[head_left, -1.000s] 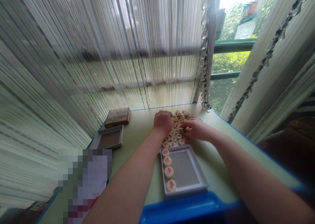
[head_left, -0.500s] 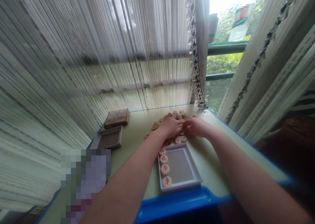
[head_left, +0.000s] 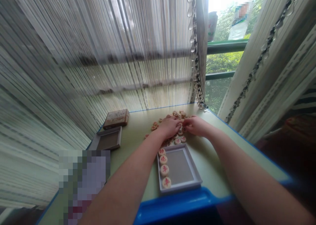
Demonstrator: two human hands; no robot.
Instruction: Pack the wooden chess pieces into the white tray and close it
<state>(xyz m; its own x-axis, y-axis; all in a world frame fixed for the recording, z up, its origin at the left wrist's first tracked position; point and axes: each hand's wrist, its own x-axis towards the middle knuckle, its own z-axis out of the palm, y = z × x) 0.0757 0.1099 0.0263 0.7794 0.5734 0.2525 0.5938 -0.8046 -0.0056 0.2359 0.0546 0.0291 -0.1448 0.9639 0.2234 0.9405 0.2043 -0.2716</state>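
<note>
A loose pile of round wooden Chinese chess pieces (head_left: 182,113) lies on the table. My left hand (head_left: 170,126) rests over the pile's left part, fingers stretched out across the pieces. At the right side of the pile, my right hand (head_left: 195,125) has its thumb and fingers drawn together near the pieces; what is between them is hidden. Closer to me is a shallow grey tray (head_left: 198,182). Several pieces with red characters, one a red-marked chess piece (head_left: 164,170), stand in a column along its left side. Two red-marked pieces (head_left: 180,140) lie just beyond its far rim.
On the left of the pale table (head_left: 138,132) sit a decorated brown box (head_left: 116,118) and a second shallow tray (head_left: 119,140). A blue plastic edge (head_left: 177,203) runs along the front. String curtains (head_left: 148,53) hang behind; a can (head_left: 212,25) and a bottle (head_left: 238,29) stand by the window.
My right hand's fingers have drawn together slightly over the pieces. My left hand stays over the pile with little movement. The column in the tray is the same.
</note>
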